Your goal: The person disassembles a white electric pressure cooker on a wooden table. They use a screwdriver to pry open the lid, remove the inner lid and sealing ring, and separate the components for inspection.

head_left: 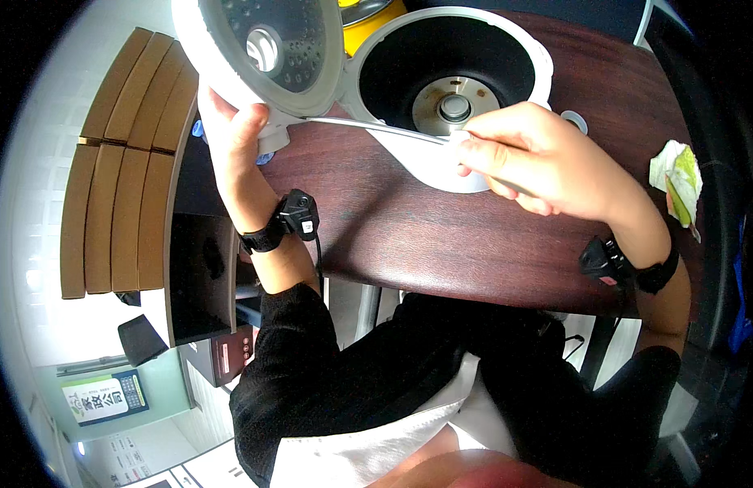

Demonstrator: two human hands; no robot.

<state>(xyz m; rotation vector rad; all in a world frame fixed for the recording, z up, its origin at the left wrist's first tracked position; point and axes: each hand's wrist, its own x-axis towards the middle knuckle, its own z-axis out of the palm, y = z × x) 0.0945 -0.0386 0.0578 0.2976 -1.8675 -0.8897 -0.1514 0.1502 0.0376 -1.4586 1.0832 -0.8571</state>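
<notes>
A white rice cooker [539, 49] stands open on the table, its dark inside and the metal heating plate [429, 106] showing. Its raised lid [291, 49], lined with a droplet-like pattern and a round metal vent, tilts at the left. My left hand [236, 134] grips the lid's lower edge, thumb in front and the other fingers mostly hidden behind. Pinched in my right hand [543, 159], over the front of the cooker, is a slim silver rod [376, 128] with a pale end. Its far tip reaches the lid's lower edge; whether it touches I cannot tell.
Behind the cooker stands a yellow container [376, 28]. A small white round piece [574, 122] and a crumpled green-and-white wrapper [679, 183] lie on the dark wooden table [441, 252] at the right. Brown cardboard boxes [120, 163] are stacked at the left.
</notes>
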